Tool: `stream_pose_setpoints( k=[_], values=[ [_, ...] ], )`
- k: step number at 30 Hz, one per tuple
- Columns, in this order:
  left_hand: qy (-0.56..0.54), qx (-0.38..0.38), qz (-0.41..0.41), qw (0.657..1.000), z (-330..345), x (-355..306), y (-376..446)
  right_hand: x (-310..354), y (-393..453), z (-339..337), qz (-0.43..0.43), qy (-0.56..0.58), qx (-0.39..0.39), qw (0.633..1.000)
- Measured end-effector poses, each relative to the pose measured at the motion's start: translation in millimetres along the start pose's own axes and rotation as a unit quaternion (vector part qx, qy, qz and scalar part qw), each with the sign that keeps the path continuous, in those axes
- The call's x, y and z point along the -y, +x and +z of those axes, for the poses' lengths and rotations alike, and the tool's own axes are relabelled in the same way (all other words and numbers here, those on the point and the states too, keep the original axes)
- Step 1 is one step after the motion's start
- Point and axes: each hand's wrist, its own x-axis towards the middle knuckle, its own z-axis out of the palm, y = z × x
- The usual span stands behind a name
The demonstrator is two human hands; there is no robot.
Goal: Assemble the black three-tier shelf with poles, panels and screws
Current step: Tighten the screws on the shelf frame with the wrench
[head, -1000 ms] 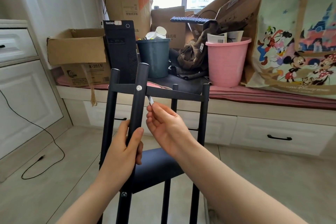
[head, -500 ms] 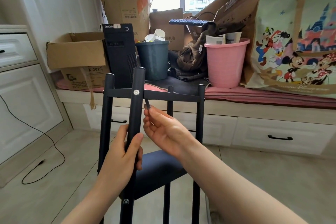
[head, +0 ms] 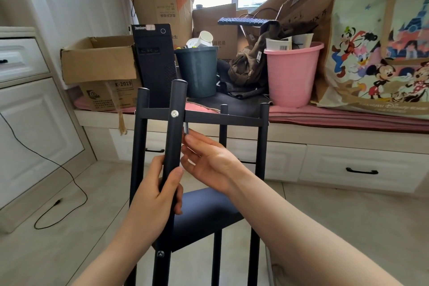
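Shelf (head: 204, 118) base cut off below frame, small grey tool (head: 186, 128) mostly hidden behind near pole (head: 173, 146) (type unclear), pinched in right hand (head: 209, 160) fingertips under top panel; left hand (head: 155, 195) wrapped around pole mid-height.

both forearms are bare to the frame's edge, no sleeve showing. the left hand (head: 155, 195), entering from 7 o'clock, and the right hand (head: 209, 162), from 5 o'clock, wear no gloves, rings or watch; nails short, unpainted.
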Motion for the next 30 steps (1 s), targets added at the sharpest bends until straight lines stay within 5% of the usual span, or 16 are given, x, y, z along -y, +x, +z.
stream_pose_setpoints(
  k=[20, 30],
  values=[
    [-0.012, 0.007, -0.044, 0.999, -24.1, 3.9, -2.6, -19.5, 27.9, 18.8, -0.041, -0.085, 0.004, 0.996],
    [-0.005, 0.003, -0.043, 0.999, -24.5, 3.0, -2.4, -22.5, 26.4, 26.4, -0.132, -0.198, -0.124, 0.963]
  ],
)
